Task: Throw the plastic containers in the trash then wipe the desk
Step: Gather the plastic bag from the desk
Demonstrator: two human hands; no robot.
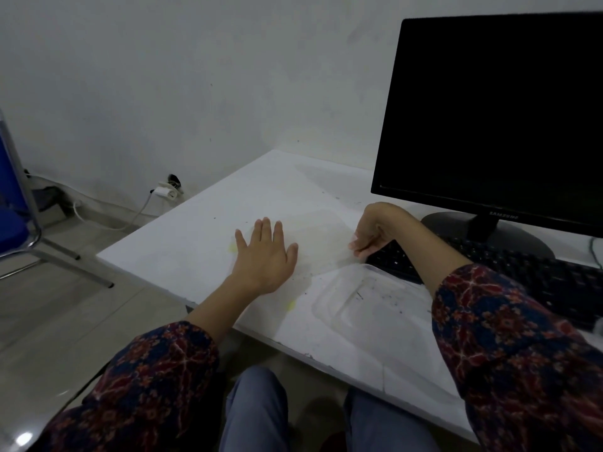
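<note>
**A:** Clear plastic, nearly invisible against the white desk [195, 220]. One plastic container [316, 236] lies between the two hands; a second plastic container [368, 305] sits just in front of it, near the desk's front edge, beside the keyboard [522, 282].

**B:** What are the hands doing?

**A:** The left hand [264, 256] lies flat, fingers straight and spread, pressing on the far container's left side. The right hand [372, 233] has its fingers curled, pinching that container's right edge.

**B:** So she's gathering it up. How to do it well?

**A:** I'd judge the flat hand should slide under or curl round the rim, since flimsy plastic buckles when lifted from one corner. Keep it level (there are dark crumbs and yellowish smears about, and tipping would scatter more onto the desk). Nesting one container in the other would likely save a trip.

**B:** And the trash?

**A:** Not in view. Mind the monitor [489, 119] stand just behind the right wrist when lifting. No cloth is visible for wiping either.
</note>
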